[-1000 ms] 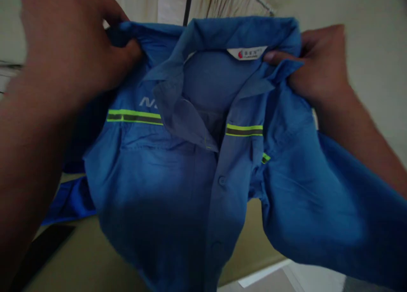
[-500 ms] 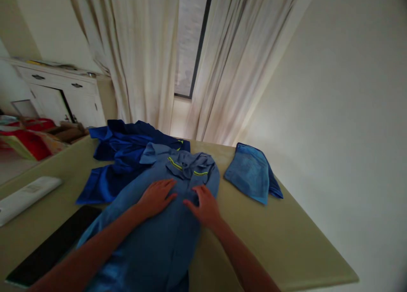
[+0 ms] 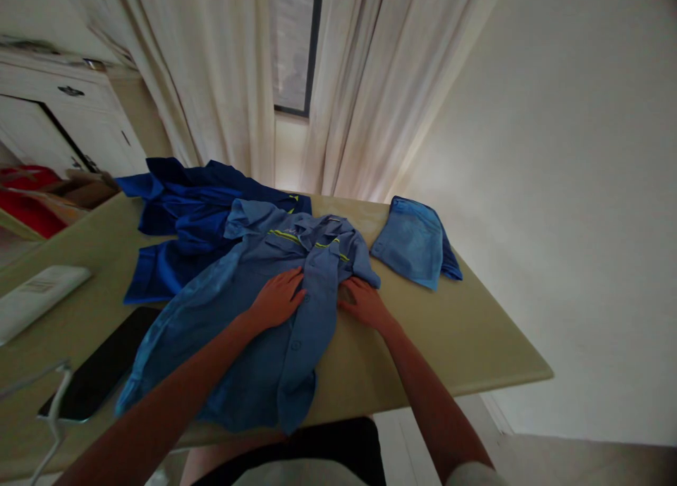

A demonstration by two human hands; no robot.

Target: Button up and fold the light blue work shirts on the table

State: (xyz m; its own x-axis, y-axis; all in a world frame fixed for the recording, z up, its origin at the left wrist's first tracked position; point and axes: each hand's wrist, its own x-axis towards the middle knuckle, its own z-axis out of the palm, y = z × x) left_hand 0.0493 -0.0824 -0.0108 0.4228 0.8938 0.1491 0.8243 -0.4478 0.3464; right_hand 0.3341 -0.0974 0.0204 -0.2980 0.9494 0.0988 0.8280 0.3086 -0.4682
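A blue-grey button-up work shirt (image 3: pixel 248 274) with yellow-striped chest pockets lies front up on the table, collar away from me. My left hand (image 3: pixel 278 299) rests on its middle, fingers stretched out flat, close to the buttoned front strip. At the shirt's right edge, below the short sleeve, my right hand (image 3: pixel 366 304) touches the cloth and tabletop. Its thumb stands apart from the fingers, whose tips are partly hard to see. Darker blue garments (image 3: pixel 195 225) lie crumpled behind the shirt on the left. A folded blue piece of clothing (image 3: pixel 412 243) lies to the right.
The table (image 3: pixel 449 345) has its right corner near the white wall. On its left lie a white device (image 3: pixel 42 299), a black flat panel (image 3: pixel 106 369) and a white cable (image 3: pixel 56 415). Curtains (image 3: pixel 222 84) hang behind; a white cabinet (image 3: pixel 68 112) stands back left.
My right hand has moved from the shirt's front to its right edge. The shirt's front strip and right side look shifted, and the lower hem now shows. My view has tilted down.
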